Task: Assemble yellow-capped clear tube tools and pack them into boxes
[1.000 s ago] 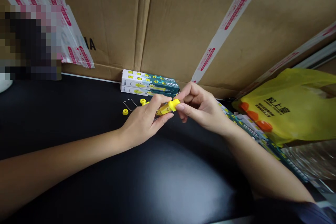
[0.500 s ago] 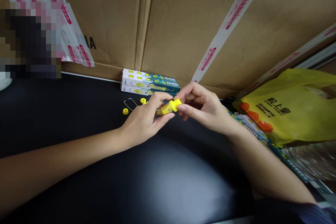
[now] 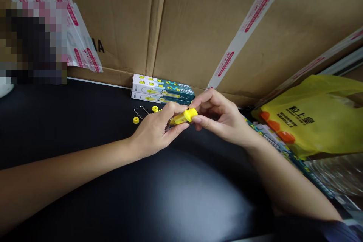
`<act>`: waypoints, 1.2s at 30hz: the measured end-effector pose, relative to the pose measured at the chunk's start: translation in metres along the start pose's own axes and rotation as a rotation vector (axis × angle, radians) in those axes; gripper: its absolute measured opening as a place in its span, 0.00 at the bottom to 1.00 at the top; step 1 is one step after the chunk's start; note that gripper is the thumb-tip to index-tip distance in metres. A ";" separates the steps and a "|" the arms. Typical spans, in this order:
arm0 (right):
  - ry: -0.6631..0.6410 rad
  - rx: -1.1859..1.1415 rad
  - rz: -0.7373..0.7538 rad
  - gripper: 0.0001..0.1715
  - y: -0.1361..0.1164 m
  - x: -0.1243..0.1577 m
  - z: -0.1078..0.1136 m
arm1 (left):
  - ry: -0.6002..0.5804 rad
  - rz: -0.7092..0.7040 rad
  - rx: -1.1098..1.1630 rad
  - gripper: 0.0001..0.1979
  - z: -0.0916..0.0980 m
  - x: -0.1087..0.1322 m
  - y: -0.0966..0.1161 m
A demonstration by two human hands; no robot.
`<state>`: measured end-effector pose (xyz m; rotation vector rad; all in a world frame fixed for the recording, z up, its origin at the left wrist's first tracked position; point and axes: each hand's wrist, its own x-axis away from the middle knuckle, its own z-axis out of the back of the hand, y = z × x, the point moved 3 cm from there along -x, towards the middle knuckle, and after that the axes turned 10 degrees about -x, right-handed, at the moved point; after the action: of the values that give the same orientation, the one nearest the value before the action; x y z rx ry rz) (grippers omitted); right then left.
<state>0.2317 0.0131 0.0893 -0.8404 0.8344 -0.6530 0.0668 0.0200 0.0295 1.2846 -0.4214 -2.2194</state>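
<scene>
My left hand (image 3: 159, 126) is closed around a clear tubular spring scale (image 3: 178, 119) with yellow parts inside; most of the tube is hidden by the palm and fingers. Its yellow cap (image 3: 190, 114) points right. Thumb and index finger of my right hand (image 3: 217, 117) pinch that cap at its right end, the other fingers curled behind. Just left of my left hand, a bent wire hook (image 3: 141, 112) and small yellow rings (image 3: 136, 120) lie on the black table (image 3: 113, 189).
Two stacked printed spring scale boxes (image 3: 161, 89) stand against a large cardboard carton (image 3: 113, 15). More such boxes (image 3: 268, 136) lie under my right forearm's far side. A yellow plastic bag (image 3: 320, 117) with orange items sits at right, beside clear plastic (image 3: 337, 172). A blurred-out person (image 3: 31, 41) is at far left.
The yellow cap has turned slightly and shifted a little to the right between my right fingers. Both hands otherwise keep nearly the same place.
</scene>
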 end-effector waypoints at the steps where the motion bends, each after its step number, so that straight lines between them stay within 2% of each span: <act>1: 0.000 0.005 0.003 0.11 0.000 0.000 0.000 | 0.019 -0.018 -0.017 0.12 0.000 0.000 0.000; 9: -0.071 0.037 -0.013 0.13 0.004 0.001 0.001 | 0.091 -0.138 -0.186 0.13 0.001 0.001 0.004; 16: -0.144 0.319 0.054 0.10 0.002 0.000 0.000 | 0.061 -0.142 -0.190 0.12 0.000 0.000 0.001; 21: -0.189 0.522 0.041 0.11 0.006 -0.001 -0.004 | 0.036 -0.128 -0.212 0.11 -0.001 0.000 0.001; 26: -0.172 0.472 0.096 0.18 0.007 -0.004 -0.010 | 0.028 -0.172 -0.216 0.11 -0.002 0.001 0.003; 31: -0.073 0.386 0.028 0.24 0.008 -0.004 -0.012 | 0.004 -0.176 -0.257 0.07 -0.002 0.000 0.005; 36: -0.142 0.498 0.091 0.12 -0.002 -0.003 -0.009 | -0.020 -0.142 -0.254 0.07 -0.002 0.000 0.004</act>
<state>0.2222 0.0112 0.0889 -0.3895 0.5424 -0.6734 0.0698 0.0168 0.0312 1.1886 -0.0526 -2.3159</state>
